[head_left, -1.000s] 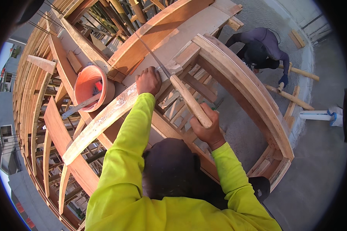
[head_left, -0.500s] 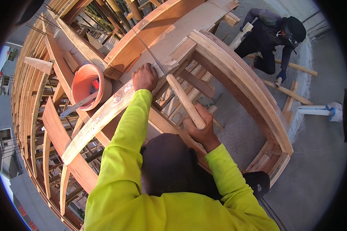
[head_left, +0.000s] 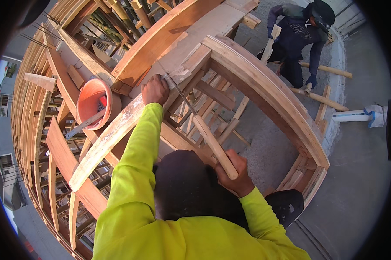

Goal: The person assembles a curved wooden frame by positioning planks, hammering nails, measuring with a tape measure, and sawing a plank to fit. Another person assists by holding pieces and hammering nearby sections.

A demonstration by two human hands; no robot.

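Note:
My right hand (head_left: 238, 174) grips the rear of the long, light wooden handle of a pull saw (head_left: 209, 141). The saw's thin blade, seen nearly edge-on, runs up and left across a long pale plank (head_left: 111, 136), just right of my left hand. With fingers curled over the plank, my left hand (head_left: 155, 90) holds it beside the blade. White smears mark the plank, and its near end rests over a reddish-brown board (head_left: 58, 138). Any cut in the wood is too small to make out.
An orange bucket (head_left: 80, 106) with a metal-bladed tool sticking out stands left of the plank. A curved wooden frame (head_left: 269, 82) bends around the right. Farther right, a gloved co-worker (head_left: 297, 41) crouches by wooden poles. Curved slats and bamboo poles fill the left and back.
My right hand has drawn the saw back toward me, down and right, exposing more blade this side of the plank. My left hand stays on the plank; the whole view has shifted slightly.

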